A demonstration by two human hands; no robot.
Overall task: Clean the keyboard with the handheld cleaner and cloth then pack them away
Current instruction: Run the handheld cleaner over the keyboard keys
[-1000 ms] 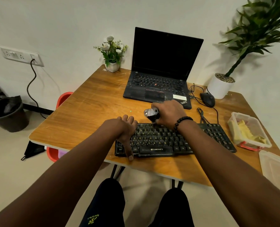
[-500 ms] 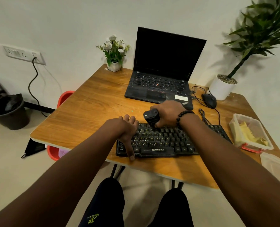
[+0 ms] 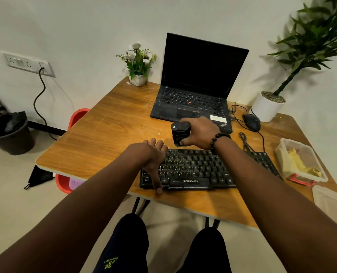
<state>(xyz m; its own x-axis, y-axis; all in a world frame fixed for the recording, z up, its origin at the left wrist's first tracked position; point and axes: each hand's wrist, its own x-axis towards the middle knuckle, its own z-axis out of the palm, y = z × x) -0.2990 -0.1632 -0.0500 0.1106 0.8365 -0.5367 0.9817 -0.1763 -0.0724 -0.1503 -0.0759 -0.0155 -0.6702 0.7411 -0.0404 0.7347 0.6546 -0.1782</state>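
A black keyboard (image 3: pixel 195 170) lies along the front of the wooden table (image 3: pixel 108 134). My right hand (image 3: pixel 200 133) grips a small black handheld cleaner (image 3: pixel 179 133), held upright just past the keyboard's back edge, near its left half. My left hand (image 3: pixel 153 156) rests on the keyboard's left end, with the fingers over its far edge and the thumb down along the front edge. A yellow cloth (image 3: pixel 301 164) lies crumpled inside a clear plastic box (image 3: pixel 283 146) at the right of the table.
An open black laptop (image 3: pixel 195 91) stands behind the keyboard, a mouse (image 3: pixel 252 122) and cables to its right. A small flower pot (image 3: pixel 138 79) and a large potted plant (image 3: pixel 268 107) sit at the back. The box's lid (image 3: pixel 329 200) lies front right. A bin (image 3: pixel 12 134) stands on the floor left.
My right hand has lifted the cleaner slightly away from the keyboard's back edge towards the laptop and turned it more upright. My left hand has stayed on the keyboard's left end.
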